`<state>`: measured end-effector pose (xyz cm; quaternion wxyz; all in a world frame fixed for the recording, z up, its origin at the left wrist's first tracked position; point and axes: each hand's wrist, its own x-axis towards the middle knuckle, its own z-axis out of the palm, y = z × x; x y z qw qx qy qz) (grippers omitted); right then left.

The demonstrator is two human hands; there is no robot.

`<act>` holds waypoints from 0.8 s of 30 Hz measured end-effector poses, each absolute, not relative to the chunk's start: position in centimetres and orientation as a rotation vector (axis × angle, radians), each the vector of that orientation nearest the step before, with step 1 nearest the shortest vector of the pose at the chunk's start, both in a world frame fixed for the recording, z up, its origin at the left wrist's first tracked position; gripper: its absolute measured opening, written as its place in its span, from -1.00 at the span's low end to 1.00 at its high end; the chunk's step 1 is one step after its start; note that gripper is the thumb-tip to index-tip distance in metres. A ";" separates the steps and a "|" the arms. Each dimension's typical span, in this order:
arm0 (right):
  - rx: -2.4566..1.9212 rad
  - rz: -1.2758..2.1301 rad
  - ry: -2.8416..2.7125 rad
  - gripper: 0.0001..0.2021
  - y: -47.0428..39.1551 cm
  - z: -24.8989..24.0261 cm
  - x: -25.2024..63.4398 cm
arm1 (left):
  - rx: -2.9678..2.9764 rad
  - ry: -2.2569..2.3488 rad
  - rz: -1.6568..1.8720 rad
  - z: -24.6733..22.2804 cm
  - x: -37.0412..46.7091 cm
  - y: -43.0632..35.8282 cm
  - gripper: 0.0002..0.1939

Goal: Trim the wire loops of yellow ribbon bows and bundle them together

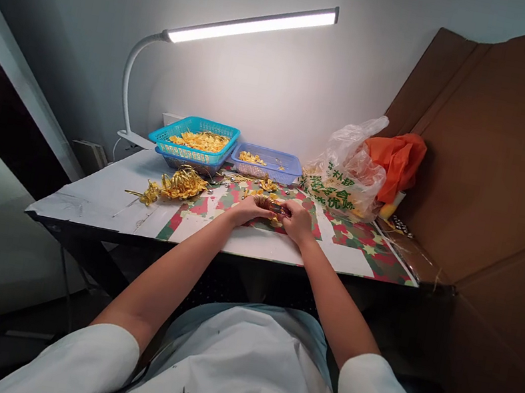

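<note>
Near the table's front edge, my left hand [250, 211] is closed around a coiled golden piece [266, 202]. My right hand [297, 222] meets it from the right, its fingers pinched at the coil's right end, where something small and dark reddish shows. What exactly those right fingertips grip is too small to make out. Golden petals lie under and behind both hands on the red and green patterned sheet [352, 235]. A bunch of golden flowers with coiled wire [183, 184] rests on the table to the left of my hands.
A turquoise basket [192, 151] of golden pieces sits stacked on another at the back left. Beside it is a blue-purple basket [267, 171]. A plastic bag [347, 177] and orange cloth [398, 159] stand right, near cardboard [514, 153]. A lit lamp [254, 27] hangs above.
</note>
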<state>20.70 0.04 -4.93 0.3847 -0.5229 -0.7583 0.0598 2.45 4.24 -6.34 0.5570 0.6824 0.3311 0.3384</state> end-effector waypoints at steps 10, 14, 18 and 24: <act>-1.238 0.197 -1.847 -0.76 -0.2 -5.0 21.6 | 1.614 0.777 0.822 -6.5 2.3 4.2 -0.65; -1.169 0.269 -1.909 -0.68 -0.9 -4.9 22.3 | 1.611 0.781 0.797 -6.3 2.2 4.0 -0.66; -1.157 0.332 -1.990 -0.65 -1.1 -4.8 22.3 | 1.602 0.787 0.788 -6.2 2.3 3.9 -0.68; -1.293 0.317 -2.065 -0.70 -1.1 -4.6 22.3 | 1.580 0.785 0.780 -6.0 2.3 3.8 -0.67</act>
